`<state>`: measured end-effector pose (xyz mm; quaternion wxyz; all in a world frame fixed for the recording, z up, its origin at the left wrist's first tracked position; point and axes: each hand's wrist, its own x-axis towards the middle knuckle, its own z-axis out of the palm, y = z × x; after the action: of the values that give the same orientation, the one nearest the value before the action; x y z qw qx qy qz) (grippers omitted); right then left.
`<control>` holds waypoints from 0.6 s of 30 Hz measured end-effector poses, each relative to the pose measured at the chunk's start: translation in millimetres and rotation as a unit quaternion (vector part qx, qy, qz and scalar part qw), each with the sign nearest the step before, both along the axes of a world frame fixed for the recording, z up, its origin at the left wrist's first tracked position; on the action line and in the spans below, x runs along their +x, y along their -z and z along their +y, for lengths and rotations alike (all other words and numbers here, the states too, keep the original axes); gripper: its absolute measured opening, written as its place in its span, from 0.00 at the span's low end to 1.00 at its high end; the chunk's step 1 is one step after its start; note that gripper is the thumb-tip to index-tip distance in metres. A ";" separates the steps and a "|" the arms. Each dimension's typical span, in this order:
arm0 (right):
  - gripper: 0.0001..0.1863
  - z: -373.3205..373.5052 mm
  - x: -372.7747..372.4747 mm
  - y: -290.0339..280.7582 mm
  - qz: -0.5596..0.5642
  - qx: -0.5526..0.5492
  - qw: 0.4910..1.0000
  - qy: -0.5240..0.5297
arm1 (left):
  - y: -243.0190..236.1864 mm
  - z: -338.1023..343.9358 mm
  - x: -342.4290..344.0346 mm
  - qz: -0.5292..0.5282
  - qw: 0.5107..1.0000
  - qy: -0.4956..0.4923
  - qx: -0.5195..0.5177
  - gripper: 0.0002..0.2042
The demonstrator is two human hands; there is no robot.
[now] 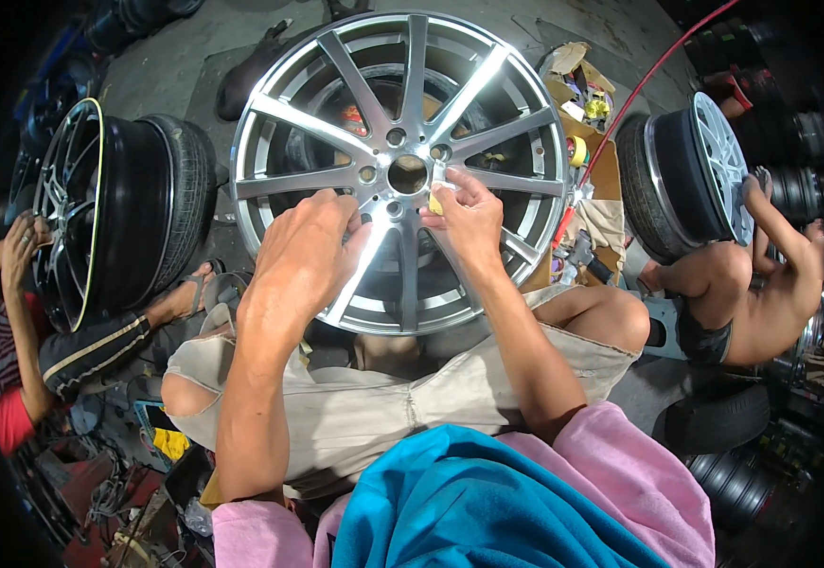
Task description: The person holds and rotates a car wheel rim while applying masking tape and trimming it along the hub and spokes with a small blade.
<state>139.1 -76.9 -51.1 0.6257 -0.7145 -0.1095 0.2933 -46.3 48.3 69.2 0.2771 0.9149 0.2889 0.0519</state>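
Note:
A silver multi-spoke alloy wheel rim (407,85) faces up in front of me, with a round centre bore and bolt holes around it. My left hand (308,248) is closed, its fingers curled down by the spokes left of the hub; whatever is under them is hidden. On the hub's right side, my right hand (471,213) pinches a small yellow piece (436,202) between thumb and fingers, close to the centre bore. The piece is too small for me to tell its kind.
At the right stands an open cardboard box (603,170) of supplies, with a roll of yellow tape (577,150). A red hose (620,106) runs past it. Co-workers on both sides handle upright wheels, a left one (128,208) and a right one (684,180).

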 end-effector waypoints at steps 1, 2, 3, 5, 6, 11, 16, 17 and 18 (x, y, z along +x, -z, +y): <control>0.26 1.8 -1.6 3.1 0.045 0.037 0.998 0.019 | 0.0 -0.3 0.1 -0.003 1.000 0.000 0.003 0.12; 0.26 3.2 -2.5 5.9 0.045 0.037 0.998 0.020 | 0.1 -0.4 0.8 -0.004 1.000 0.001 0.003 0.12; 0.27 4.9 -3.8 7.6 0.063 0.060 0.996 0.030 | 0.6 -0.5 1.2 0.001 1.000 0.000 0.000 0.12; 0.28 9.1 -6.2 11.0 0.080 0.082 0.993 0.042 | 1.0 -0.8 2.2 0.005 1.000 0.000 -0.002 0.12; 0.29 11.9 -7.7 11.4 0.098 0.101 0.989 0.050 | -0.4 -1.4 2.2 0.007 1.000 0.002 -0.005 0.12; 0.30 21.6 -11.8 10.0 0.132 0.126 0.980 0.080 | 2.4 -1.9 1.1 -0.006 1.000 0.005 0.006 0.12; 0.29 16.5 -16.8 7.7 0.149 0.136 0.976 0.087 | 3.3 -0.2 1.2 -0.001 1.000 0.012 0.006 0.12; 0.29 19.1 -18.6 7.6 0.149 0.135 0.976 0.086 | 3.7 -0.4 1.3 -0.002 1.000 0.012 0.005 0.12; 0.28 24.9 -22.2 4.7 0.158 0.145 0.972 0.099 | 3.6 -0.1 1.7 0.002 1.000 0.011 0.003 0.12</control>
<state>116.9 -52.0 -55.8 0.7580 -0.5680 0.0201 0.3200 -44.6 48.2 65.6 0.2745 0.9189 0.2791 0.0482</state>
